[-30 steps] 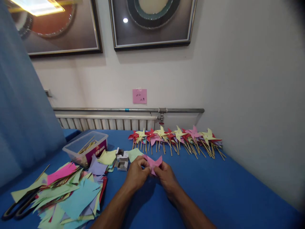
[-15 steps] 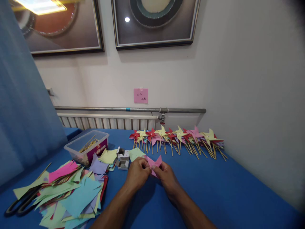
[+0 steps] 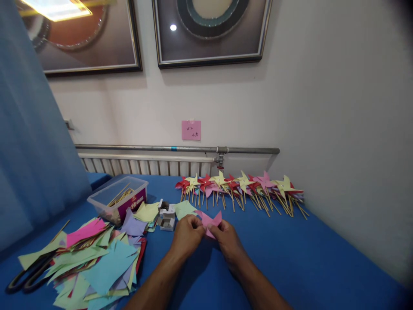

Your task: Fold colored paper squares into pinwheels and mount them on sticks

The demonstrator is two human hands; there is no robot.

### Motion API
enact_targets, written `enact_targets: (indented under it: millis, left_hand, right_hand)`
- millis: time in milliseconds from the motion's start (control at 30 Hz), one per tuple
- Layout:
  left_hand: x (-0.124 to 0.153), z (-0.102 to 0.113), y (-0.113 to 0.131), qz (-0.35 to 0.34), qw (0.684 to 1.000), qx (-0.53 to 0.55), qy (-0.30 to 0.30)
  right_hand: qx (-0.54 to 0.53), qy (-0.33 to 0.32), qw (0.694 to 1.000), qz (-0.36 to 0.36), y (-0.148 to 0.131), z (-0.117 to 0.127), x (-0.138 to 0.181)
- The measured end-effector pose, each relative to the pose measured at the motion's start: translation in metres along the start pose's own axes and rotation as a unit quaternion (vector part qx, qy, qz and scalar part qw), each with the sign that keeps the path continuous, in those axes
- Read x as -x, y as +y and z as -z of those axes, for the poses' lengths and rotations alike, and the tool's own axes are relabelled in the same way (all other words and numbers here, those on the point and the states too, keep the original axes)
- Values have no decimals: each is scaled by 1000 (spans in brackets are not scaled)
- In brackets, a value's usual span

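Between my two hands is a pink paper pinwheel (image 3: 210,220), its blades partly folded in towards the centre. My left hand (image 3: 187,232) pinches its left side with thumb and fingers. On the other side my right hand (image 3: 226,239) grips it, the thumb pressed near the middle. Whether a pin sits under the fingers is hidden. Just behind the left hand lies a light green cut paper square (image 3: 185,209). Two small white boxes (image 3: 167,216) stand left of it, one above the other, both with raised flaps.
Finished pinwheels on sticks (image 3: 243,183) lie in a row along the back of the blue table (image 3: 290,267). At left are a plastic tub (image 3: 118,198) of sticks, a heap of coloured cut paper (image 3: 106,262) and black-handled scissors (image 3: 32,275). A blue curtain (image 3: 35,129) hangs there.
The pink pinwheel's right blade stands a little further out to the right. Both hands keep their hold and have barely moved.
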State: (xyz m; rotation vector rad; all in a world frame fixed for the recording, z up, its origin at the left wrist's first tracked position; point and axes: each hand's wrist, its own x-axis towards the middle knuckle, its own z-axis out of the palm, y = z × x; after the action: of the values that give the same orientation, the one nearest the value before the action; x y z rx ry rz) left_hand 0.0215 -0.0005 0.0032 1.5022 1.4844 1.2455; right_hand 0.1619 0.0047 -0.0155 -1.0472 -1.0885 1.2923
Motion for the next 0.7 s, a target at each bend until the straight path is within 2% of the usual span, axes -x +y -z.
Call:
enact_targets:
  millis: [67, 133, 267, 467, 700]
  left_hand:
    - [-2, 1, 2, 38, 997, 58, 27]
    - [-3, 4, 4, 86, 988, 130, 23]
    - [-2, 7, 6, 155, 954, 244, -77]
    - [-3, 5, 1, 113, 964, 225, -89]
    - [-5, 1, -6, 116, 967, 210, -86]
  right_hand:
    - [-43, 7, 999, -19, 2, 1, 0]
    - [-74, 0, 997, -34, 3, 1, 1]
    - [-91, -28, 995, -38, 2, 0, 6]
    - [-28, -32, 999, -9, 2, 0, 4]
    - [-22, -51, 998, -8, 5, -2, 1]
